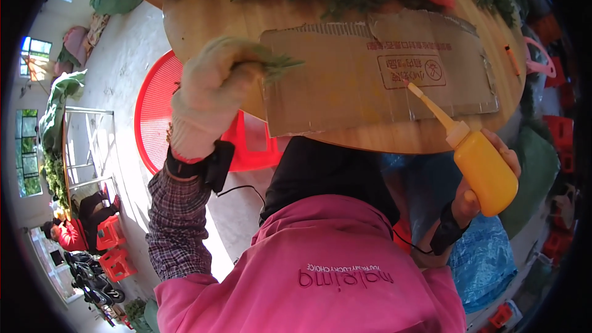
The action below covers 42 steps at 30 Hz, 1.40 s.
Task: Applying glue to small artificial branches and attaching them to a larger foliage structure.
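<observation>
Beside the near right edge of the wooden desk (216, 18), a yellow squeeze bottle (486, 172), probably soft, best held round its body, is clamped in the fingers of the right hand (466, 204), those of the gloved left hand (206, 95) pinching a green sprig (279, 65) over cardboard (333, 80), pale floor (143, 34) spreading left

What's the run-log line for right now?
left hand: gloved, holds green sprig | right hand: holds yellow bottle | nozzle: over cardboard
</observation>
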Available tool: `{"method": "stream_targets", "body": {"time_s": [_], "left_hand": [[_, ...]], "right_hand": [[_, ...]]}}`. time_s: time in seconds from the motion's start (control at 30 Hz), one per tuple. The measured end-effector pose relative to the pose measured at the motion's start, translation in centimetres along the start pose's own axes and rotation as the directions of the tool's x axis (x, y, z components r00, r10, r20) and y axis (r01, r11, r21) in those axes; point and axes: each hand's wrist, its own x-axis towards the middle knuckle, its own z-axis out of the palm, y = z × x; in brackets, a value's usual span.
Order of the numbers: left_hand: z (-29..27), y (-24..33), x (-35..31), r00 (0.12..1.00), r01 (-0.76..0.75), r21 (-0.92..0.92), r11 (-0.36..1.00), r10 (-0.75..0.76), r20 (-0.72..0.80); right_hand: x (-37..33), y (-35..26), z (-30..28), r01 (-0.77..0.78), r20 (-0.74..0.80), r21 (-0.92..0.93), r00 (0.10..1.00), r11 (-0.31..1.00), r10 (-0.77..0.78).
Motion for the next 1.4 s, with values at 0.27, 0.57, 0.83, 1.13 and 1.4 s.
{"method": "stream_targets", "body": {"time_s": [0.27, 0.57, 0.83, 1.13, 1.4], "left_hand": [[-11.8, -6.6, -8.5, 0.916, 0.402, 0.373, 0.836, -0.360, -0.179], [-3.7, -9.6, 8.6, 0.996, 0.080, 0.438, 0.896, -0.060, -0.059], [-3.3, -10.2, 12.0, 0.967, 0.225, 0.604, 0.765, -0.249, -0.045], [-0.9, -1.3, 3.6, 0.925, 0.372, 0.324, 0.870, -0.317, -0.211], [4.6, 4.5, 0.7, 0.885, 0.381, 0.077, 0.921, -0.339, -0.319]], "right_hand": [[0.0, 1.1, 0.1, -0.100, -0.014, 0.005, 0.995, 0.995, 0.100], [2.0, 2.1, 2.6, -0.092, 0.052, 0.038, 0.995, 0.995, 0.090], [2.3, 1.9, 1.5, -0.126, 0.199, 0.099, 0.974, 0.987, 0.104], [1.4, 2.1, 0.7, -0.140, 0.173, 0.037, 0.976, 0.989, 0.132], [0.4, 2.4, -1.4, -0.156, 0.266, 0.095, 0.956, 0.983, 0.126]]}}
